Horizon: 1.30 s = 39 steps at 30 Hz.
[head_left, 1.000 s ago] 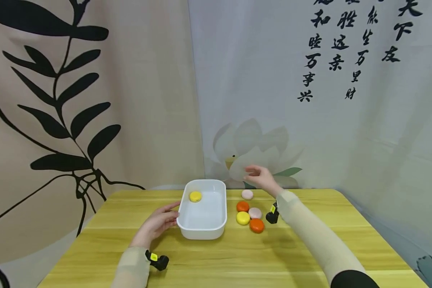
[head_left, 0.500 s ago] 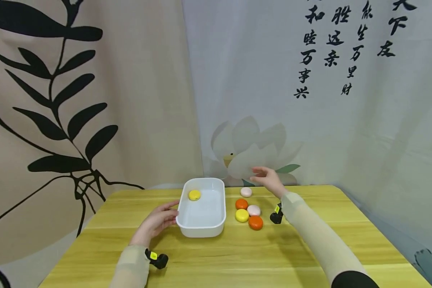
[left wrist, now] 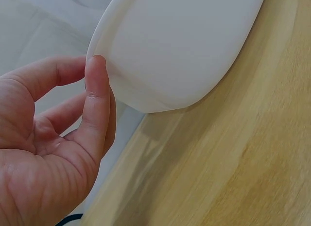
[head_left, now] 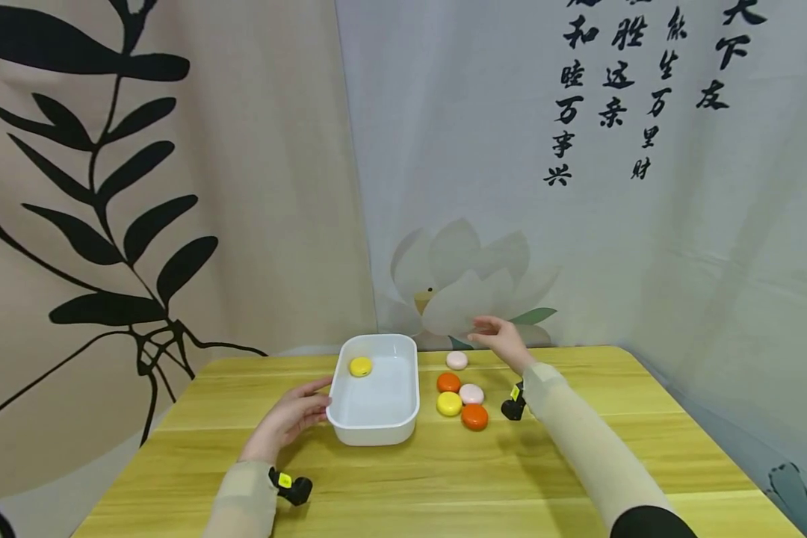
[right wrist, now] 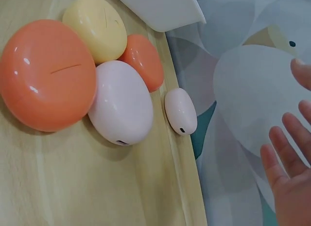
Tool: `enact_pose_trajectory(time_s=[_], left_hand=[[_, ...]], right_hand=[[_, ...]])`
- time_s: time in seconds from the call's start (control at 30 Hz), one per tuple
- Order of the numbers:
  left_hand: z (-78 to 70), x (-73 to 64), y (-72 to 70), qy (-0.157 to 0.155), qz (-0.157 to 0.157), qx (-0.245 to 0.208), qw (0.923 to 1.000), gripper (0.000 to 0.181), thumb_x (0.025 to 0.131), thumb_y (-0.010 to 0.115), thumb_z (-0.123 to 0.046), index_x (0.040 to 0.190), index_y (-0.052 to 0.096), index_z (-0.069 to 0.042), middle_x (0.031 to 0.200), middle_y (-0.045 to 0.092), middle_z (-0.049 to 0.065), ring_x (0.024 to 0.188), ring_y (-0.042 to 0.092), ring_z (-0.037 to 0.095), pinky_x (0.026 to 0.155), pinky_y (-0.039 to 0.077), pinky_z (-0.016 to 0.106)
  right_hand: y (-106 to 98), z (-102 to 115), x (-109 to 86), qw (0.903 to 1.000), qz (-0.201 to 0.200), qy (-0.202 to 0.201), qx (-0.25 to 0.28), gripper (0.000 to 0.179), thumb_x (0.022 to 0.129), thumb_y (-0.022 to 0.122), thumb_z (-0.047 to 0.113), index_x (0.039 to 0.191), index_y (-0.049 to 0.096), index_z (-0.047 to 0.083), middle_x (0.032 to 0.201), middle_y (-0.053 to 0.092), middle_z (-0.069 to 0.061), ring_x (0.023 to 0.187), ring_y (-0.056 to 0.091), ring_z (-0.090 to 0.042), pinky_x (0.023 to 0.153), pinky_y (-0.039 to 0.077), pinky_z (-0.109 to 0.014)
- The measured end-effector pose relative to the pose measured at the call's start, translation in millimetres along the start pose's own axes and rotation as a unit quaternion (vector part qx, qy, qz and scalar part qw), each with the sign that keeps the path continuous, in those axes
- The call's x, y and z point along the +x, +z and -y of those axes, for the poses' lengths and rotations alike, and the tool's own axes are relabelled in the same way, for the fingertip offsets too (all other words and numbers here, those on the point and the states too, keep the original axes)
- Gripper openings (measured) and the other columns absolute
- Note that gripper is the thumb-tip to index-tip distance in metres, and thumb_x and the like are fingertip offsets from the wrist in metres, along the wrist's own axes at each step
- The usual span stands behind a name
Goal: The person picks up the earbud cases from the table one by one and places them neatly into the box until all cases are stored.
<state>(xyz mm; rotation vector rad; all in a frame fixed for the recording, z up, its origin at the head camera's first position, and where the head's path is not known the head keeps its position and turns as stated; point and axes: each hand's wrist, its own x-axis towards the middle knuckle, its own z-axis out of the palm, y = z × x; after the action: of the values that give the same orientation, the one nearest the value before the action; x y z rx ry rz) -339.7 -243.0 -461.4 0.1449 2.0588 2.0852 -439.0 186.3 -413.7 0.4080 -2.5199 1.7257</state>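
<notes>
My left hand [head_left: 291, 420] holds the rim of a white rectangular tub [head_left: 376, 436] at its left side. In the left wrist view, thumb and index fingertips meet at the tub's edge. Inside the tub, near its far left corner, lies a glossy yellow pebble-shaped piece [head_left: 360, 367]. My right hand [head_left: 501, 340] hovers over the table's back edge, fingers spread and holding nothing. Nearest to it is a pale pink piece [head_left: 456, 360]. Closer to me sit an orange piece [head_left: 448, 382], another pink one [head_left: 471, 394], a yellow one [head_left: 449, 404] and a larger-looking orange one [head_left: 474, 417].
The wooden table [head_left: 376, 493] ends just behind the tub and the far pink piece. A curtain [head_left: 282, 187] with printed leaves, a lotus and black characters hangs behind. Each wrist wears a small black camera; one [head_left: 513, 403] stands right of the loose pieces.
My right hand has moved slightly to the right, away from the tub, and stays raised. The left hand, the tub and the pieces keep their places; the head view has shifted a little.
</notes>
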Motion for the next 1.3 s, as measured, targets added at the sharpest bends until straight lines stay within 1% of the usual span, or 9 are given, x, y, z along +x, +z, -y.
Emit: enact_pose_trajectory(time_s=[0.17, 0.33, 0.53, 0.7, 0.97, 1.1, 1.3], left_hand=[[0.7, -1.7, 0.6, 0.003, 0.005, -0.008, 1.0000, 0.059, 0.095, 0.057, -0.002, 0.147, 0.031, 0.008, 0.101, 0.065, 0.016, 0.077, 0.063, 0.014, 0.076, 0.055, 0.027], [0.9, -2.2, 0.9, 0.003, 0.007, -0.012, 0.9999, 0.059, 0.095, 0.058, -0.003, 0.147, 0.031, 0.007, 0.104, 0.065, 0.017, 0.081, 0.064, 0.018, 0.076, 0.055, 0.027], [-0.1, -1.0, -0.4, 0.000, 0.010, -0.015, 0.9998, 0.058, 0.096, 0.056, -0.003, 0.147, 0.030, 0.007, 0.102, 0.064, 0.016, 0.077, 0.063, 0.014, 0.076, 0.055, 0.026], [-1.2, 0.0, -0.5, -0.004, 0.004, -0.014, 0.9999, 0.058, 0.096, 0.056, -0.003, 0.147, 0.031, 0.006, 0.102, 0.063, 0.016, 0.075, 0.062, 0.013, 0.076, 0.055, 0.027], [0.9, 0.1, -0.5, -0.002, 0.008, -0.017, 0.9998, 0.059, 0.095, 0.057, -0.004, 0.147, 0.031, 0.007, 0.104, 0.062, 0.017, 0.079, 0.063, 0.015, 0.075, 0.055, 0.026], [2.0, -0.2, -0.5, -0.003, 0.010, -0.017, 0.9998, 0.059, 0.096, 0.057, -0.004, 0.148, 0.030, 0.006, 0.104, 0.062, 0.017, 0.079, 0.063, 0.015, 0.076, 0.055, 0.026], [0.4, -0.8, 0.2, -0.003, 0.011, -0.019, 0.9998, 0.059, 0.096, 0.055, -0.003, 0.148, 0.029, 0.006, 0.106, 0.061, 0.017, 0.080, 0.063, 0.016, 0.077, 0.055, 0.026]], right_hand=[[3.4, -4.6, 1.4, 1.0000, -0.004, 0.006, 0.007, 0.059, 0.089, 0.071, 0.019, 0.139, 0.047, -0.001, 0.141, 0.046, -0.022, 0.122, 0.048, -0.036, 0.101, 0.041, -0.049], [5.8, -9.6, 4.1, 0.9999, -0.010, 0.012, 0.003, 0.063, 0.088, 0.073, 0.022, 0.140, 0.047, -0.001, 0.142, 0.044, -0.023, 0.126, 0.044, -0.039, 0.103, 0.039, -0.052], [9.3, -15.1, 6.8, 0.9995, -0.017, 0.027, 0.010, 0.065, 0.086, 0.074, 0.021, 0.142, 0.046, 0.002, 0.146, 0.041, -0.020, 0.133, 0.037, -0.040, 0.107, 0.034, -0.053], [10.7, -21.5, 7.4, 0.9992, -0.023, 0.032, -0.007, 0.066, 0.087, 0.073, 0.023, 0.143, 0.045, 0.002, 0.149, 0.037, -0.020, 0.135, 0.033, -0.042, 0.108, 0.033, -0.053], [14.4, -28.0, 5.7, 0.9978, -0.031, 0.054, -0.020, 0.067, 0.087, 0.073, 0.023, 0.144, 0.044, 0.004, 0.149, 0.038, -0.017, 0.134, 0.035, -0.039, 0.108, 0.032, -0.052], [19.3, -30.9, 6.8, 0.9976, -0.031, 0.058, -0.020, 0.066, 0.087, 0.073, 0.019, 0.143, 0.044, 0.003, 0.148, 0.040, -0.019, 0.133, 0.036, -0.040, 0.108, 0.032, -0.052], [26.1, -32.1, 8.3, 0.9973, -0.029, 0.062, -0.025, 0.065, 0.086, 0.074, 0.019, 0.142, 0.046, 0.003, 0.147, 0.042, -0.019, 0.131, 0.038, -0.040, 0.107, 0.035, -0.052]])
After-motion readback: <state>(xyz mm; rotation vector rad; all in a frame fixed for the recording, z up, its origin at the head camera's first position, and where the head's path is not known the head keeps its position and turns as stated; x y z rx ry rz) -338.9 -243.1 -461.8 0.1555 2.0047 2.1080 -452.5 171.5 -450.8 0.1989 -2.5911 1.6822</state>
